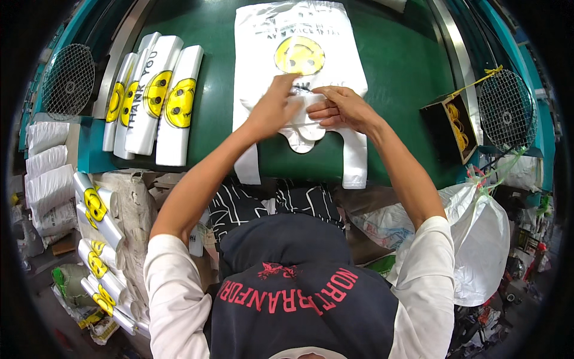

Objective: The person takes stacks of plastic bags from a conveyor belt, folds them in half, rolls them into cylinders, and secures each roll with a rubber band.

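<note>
A flat white plastic vest-handle bag [254, 66], or a stack of such bags, lies on the green table, its printed yellow smiley upside down to me. Its two handles point toward me, and a rounded white flap [301, 139] sticks out between them. My left hand [272, 110], slightly blurred, is over the bag's left half with thumb and forefinger apart. From the other side, my right hand [347, 109] rests at the bag's middle, forefinger extended and the other fingers loosely bent. The fingertips of both hands come close together below the smiley. I see nothing clearly gripped in either.
Several folded white bundles with smileys [177, 107] lie at the table's left. A dark box of yellow bands [457, 128] stands at the right edge. Mesh-guarded fans [69, 81] flank the table. More bundles [98, 257] are stacked lower left; a translucent plastic sack [478, 239] hangs lower right.
</note>
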{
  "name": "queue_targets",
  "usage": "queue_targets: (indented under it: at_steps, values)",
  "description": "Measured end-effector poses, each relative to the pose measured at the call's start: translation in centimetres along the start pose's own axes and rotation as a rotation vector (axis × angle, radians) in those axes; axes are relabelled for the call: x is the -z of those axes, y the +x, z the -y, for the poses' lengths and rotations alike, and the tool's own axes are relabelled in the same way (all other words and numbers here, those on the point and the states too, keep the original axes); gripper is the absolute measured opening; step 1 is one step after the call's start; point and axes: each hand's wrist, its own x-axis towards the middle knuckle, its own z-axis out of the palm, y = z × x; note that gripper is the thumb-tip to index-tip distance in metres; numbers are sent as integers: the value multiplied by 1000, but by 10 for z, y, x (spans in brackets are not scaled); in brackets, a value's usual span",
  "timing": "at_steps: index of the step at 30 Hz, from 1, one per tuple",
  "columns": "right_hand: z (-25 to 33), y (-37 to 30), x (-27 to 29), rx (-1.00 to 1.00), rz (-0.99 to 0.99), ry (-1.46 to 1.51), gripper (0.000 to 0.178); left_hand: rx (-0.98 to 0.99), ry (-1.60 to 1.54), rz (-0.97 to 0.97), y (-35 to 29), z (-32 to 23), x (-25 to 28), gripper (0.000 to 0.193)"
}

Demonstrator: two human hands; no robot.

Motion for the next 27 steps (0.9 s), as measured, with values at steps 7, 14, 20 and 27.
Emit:
queue_targets:
  at_steps: [7, 14, 20, 27]
  values:
    - [-23, -26, 22, 988, -384, -1991, 52, -364, 815, 102, -17, 6, -10, 59]
    - [17, 18, 36, 418, -467, -1150, 34, 237, 398, 372, 81, 8, 54, 43]
    - [56, 78, 75, 90, -194, -1012, 53, -266, 452, -431, 66, -3, 64, 32]
    - [36, 70, 80, 177, -403, -941, 52, -227, 899, 36, 85, -2, 0, 51]
